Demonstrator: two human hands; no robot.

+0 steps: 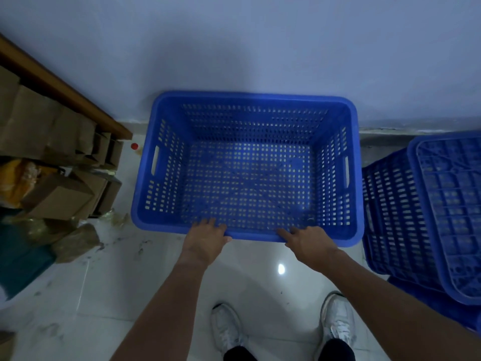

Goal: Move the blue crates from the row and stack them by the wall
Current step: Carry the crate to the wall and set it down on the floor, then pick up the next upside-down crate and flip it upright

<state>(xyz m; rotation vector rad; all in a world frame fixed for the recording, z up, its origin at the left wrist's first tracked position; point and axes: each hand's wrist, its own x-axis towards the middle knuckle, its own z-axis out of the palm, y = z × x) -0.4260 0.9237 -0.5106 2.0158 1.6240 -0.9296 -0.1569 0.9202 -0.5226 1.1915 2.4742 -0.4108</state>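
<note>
A blue perforated crate [247, 100] stands upright and empty against the pale wall, its far rim touching it. My left hand [205, 238] grips the crate's near rim left of centre, fingers curled over the edge into the crate. My right hand [307, 242] holds the same rim right of centre, fingers over the edge. At the right, more blue crates [429, 204] lie overturned or tilted, with a ribbed bottom facing up.
Cardboard boxes [57, 194] and crumpled wrapping are piled at the left under a wooden ledge [65, 92]. A small red-capped bottle [135, 147] stands by the wall beside the crate. White tiled floor [130, 295] lies in front; my white shoes [229, 329] are below.
</note>
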